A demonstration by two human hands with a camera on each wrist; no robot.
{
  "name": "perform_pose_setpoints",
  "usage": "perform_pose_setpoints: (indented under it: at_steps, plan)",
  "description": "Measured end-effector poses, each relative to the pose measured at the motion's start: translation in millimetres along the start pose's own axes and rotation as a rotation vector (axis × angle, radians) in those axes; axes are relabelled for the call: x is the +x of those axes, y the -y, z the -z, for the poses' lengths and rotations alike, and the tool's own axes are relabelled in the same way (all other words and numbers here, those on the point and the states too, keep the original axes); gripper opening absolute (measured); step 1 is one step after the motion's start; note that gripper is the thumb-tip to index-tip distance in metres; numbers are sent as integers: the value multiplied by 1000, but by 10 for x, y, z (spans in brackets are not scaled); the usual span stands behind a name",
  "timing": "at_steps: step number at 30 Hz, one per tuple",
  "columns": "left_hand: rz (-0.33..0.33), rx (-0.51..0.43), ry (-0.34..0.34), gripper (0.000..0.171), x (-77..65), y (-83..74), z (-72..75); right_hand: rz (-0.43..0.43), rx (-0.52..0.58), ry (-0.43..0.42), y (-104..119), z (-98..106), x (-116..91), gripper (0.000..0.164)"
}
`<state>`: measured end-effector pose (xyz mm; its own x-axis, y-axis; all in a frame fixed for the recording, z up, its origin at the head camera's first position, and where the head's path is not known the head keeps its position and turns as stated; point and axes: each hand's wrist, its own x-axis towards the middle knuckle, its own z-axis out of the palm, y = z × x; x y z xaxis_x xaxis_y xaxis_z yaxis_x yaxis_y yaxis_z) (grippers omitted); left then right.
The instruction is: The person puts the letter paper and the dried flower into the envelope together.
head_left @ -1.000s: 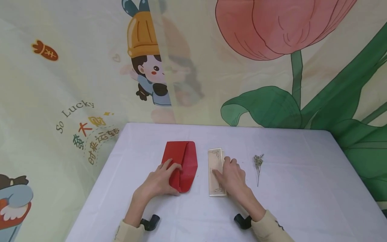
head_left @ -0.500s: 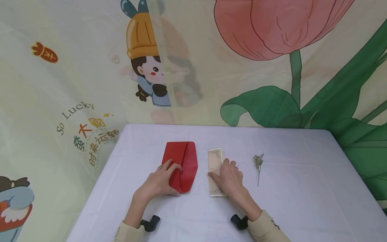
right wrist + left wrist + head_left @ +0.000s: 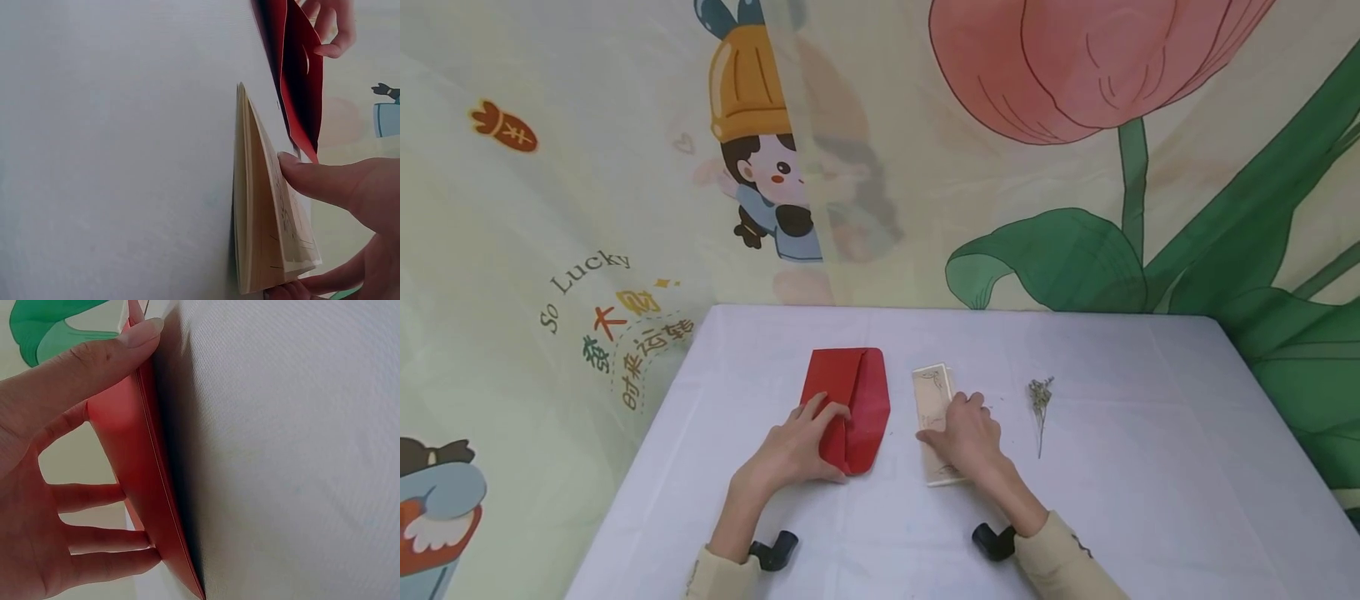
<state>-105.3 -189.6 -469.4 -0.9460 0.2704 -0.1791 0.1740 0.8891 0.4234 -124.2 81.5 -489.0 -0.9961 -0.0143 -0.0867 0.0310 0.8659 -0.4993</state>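
Note:
In the head view my left hand [image 3: 795, 443] holds a red paper envelope [image 3: 837, 371], its flap unfolded to the right. The left wrist view has the thumb [image 3: 109, 357] across the envelope's near edge and the other fingertips against its face. From the right wrist side, the envelope's mouth [image 3: 301, 81] gapes. My right hand [image 3: 973, 435] grips a narrow cream folded card [image 3: 931, 390] printed with dark scrollwork. Its thumb presses the card's left side and its fingers lie along the right side. Seen from the right wrist, the card's folded layers [image 3: 256, 219] fan slightly apart.
A small sprig of dried flowers [image 3: 1040, 398] lies right of the card. Both items rest on a table with a white cloth [image 3: 1150, 467]. A printed curtain [image 3: 880, 167] hangs behind the table. A black wrist device [image 3: 995, 542] sits by each cuff.
The right thumb has shifted to the card's left edge. The card has turned slightly, its far end now leaning left. My left hand and the envelope stay in place.

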Motion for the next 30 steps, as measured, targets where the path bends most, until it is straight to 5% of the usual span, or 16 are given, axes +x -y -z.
perform_pose_setpoints:
  at_steps: [11,18,30]
  plan:
    - [5,-4,9,87,10,-6,17,52,2,44,16,41,54,77]
    - [3,0,3,87,4,-8,-2,196,-22,64,-6,50,48,88]
    - [-1,-12,5,83,-3,-6,5,435,-45,5,-105,184,11,60]
